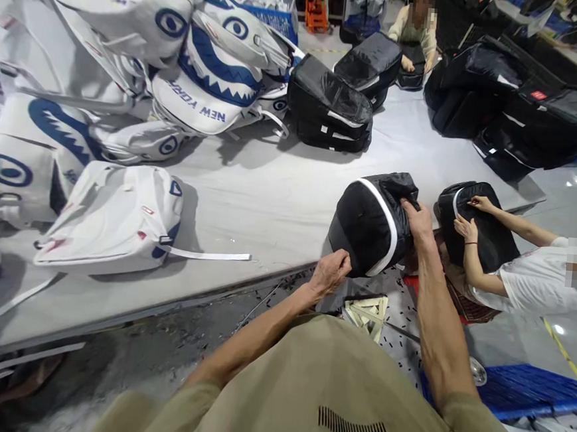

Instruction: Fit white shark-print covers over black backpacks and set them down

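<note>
A black backpack (pixel 362 222) with a curved white stripe rests at the near edge of the long table, between my two hands. My left hand (pixel 332 273) has its fingers closed on the bag's lower left edge. At the upper right side of the same bag, my right hand (pixel 418 221) grips the black fabric, its fingertips partly hidden. To the left, a white backpack (pixel 113 215) lies on the table with a strap trailing off it. The underside of the black backpack is out of sight.
White backpacks with blue shark-like faces (pixel 213 90) are piled at the left. Several black bags (pixel 330 106) stand at the back. A co-worker (pixel 524 268) on the right handles another black bag (pixel 491 238); another person (pixel 415 33) works at the far end. A blue crate (pixel 529 391) sits lower right.
</note>
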The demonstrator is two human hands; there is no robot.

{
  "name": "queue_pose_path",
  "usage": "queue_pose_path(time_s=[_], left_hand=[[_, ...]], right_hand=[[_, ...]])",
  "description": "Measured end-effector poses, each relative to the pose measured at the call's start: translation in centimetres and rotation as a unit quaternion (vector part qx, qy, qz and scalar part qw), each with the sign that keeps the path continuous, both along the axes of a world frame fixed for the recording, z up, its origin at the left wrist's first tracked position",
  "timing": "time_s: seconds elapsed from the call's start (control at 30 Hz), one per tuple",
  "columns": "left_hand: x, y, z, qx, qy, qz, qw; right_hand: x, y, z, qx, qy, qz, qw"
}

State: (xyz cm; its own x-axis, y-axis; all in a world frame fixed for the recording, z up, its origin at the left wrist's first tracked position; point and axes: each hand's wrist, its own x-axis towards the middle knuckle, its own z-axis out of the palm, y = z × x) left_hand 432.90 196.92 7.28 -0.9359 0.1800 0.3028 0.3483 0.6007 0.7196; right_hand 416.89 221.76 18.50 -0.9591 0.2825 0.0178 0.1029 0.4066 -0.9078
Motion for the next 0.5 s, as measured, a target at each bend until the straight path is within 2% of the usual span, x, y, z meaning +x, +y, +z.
queue_pose_path(time_s=[0.13,0.3,0.4,0.5], left_hand=[[-0.6,0.2,1.8,0.03,0.026,-0.029,0.999],[-2.7,2.5,4.1,-0.001,0.067,-0.092,0.994],[-4.1,2.3,4.2,0.0,0.046,-0.174,0.984],[-4.9,1.0,3.7,0.075,-0.007,-0.245,0.966]], right_hand=[[-0.7,0.2,0.3,0.005,-0.008,-0.014,1.0],[-0.9,-1.3,-0.4,-0.001,-0.014,-0.001,1.0],[-0.7,-1.7,-0.8,-0.002,-0.008,0.003,1.0],[-0.4,-1.6,-1.0,0.008,-0.005,0.005,1.0]])
